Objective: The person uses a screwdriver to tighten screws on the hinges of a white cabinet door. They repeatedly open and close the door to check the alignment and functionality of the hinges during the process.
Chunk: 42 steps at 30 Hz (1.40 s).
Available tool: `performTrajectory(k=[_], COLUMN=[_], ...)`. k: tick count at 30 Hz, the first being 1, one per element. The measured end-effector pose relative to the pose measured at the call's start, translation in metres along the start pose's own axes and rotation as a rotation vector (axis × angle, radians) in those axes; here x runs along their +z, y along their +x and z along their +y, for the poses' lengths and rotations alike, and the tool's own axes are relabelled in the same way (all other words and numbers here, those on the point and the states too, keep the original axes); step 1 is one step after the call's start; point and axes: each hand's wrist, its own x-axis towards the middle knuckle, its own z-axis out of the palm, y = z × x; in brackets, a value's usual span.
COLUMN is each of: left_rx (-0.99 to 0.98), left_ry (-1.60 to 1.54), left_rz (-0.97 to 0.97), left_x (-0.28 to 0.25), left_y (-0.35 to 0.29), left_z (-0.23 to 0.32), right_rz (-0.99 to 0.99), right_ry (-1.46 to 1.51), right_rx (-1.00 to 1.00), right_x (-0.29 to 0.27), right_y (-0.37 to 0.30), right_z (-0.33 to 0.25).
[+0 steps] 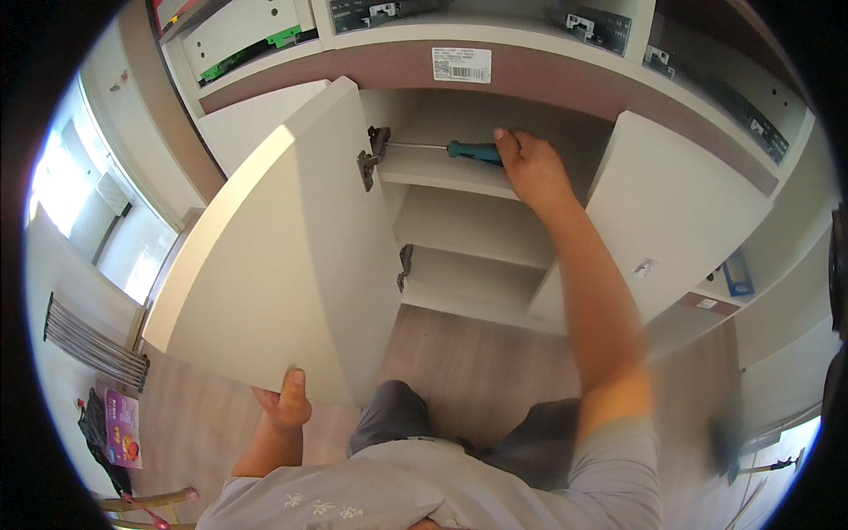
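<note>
A white cabinet door (265, 247) stands swung out on the left. My left hand (287, 402) grips its lower edge, thumb on the inner face and the other fingers hidden behind. My right hand (534, 166) is closed around the teal handle of a screwdriver (473, 151). The screwdriver's thin shaft points left, its tip at the dark upper hinge (373, 157) joining the door to the cabinet side. A second dark hinge (405, 268) sits lower on the same side. Shelves (477, 216) show inside the cabinet behind my right hand.
Another white door (676, 212) stands ajar right of my forearm. Above, a brown rail carries a white label (461, 65), under open drawer bays with metal runners (601, 28). A striped grey radiator-like rack (95, 340) and a purple box (123, 428) are at the far left.
</note>
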Motion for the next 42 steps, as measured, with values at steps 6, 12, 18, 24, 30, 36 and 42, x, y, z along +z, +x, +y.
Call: performTrajectory(k=[6,12,18,24,30,36,42], left_rx=[0.037,-0.078,-0.156,-0.117,-0.150,-0.117,-0.074], left_ry=[0.079,-0.059,-0.028,0.000,-0.119,0.141,0.107], left_rz=[0.011,0.085,0.097,0.101,0.193,0.097,0.036], left_x=[-0.008,-0.022,-0.021,0.009,0.013,0.005,0.004], left_y=[-0.001,-0.018,-0.017,0.002,-0.001,-0.001,0.003], left_z=[0.001,-0.010,0.004,0.021,0.023,0.027,0.024], right_rz=[0.151,-0.390,-0.322,-0.252,-0.295,-0.310,-0.315], right_ry=[0.075,0.063,0.632,0.913,0.834,0.823,0.547], right_rx=[-0.332,-0.218,0.541,0.669,0.713,0.693,0.363], right_x=[-0.016,0.031,0.127,0.176,0.181,0.191,0.195], right_y=[-0.086,-0.192,-0.188,-0.188,-0.183,-0.182,-0.186], right_z=[-0.001,0.065,0.127,0.177,0.178,0.182,0.200])
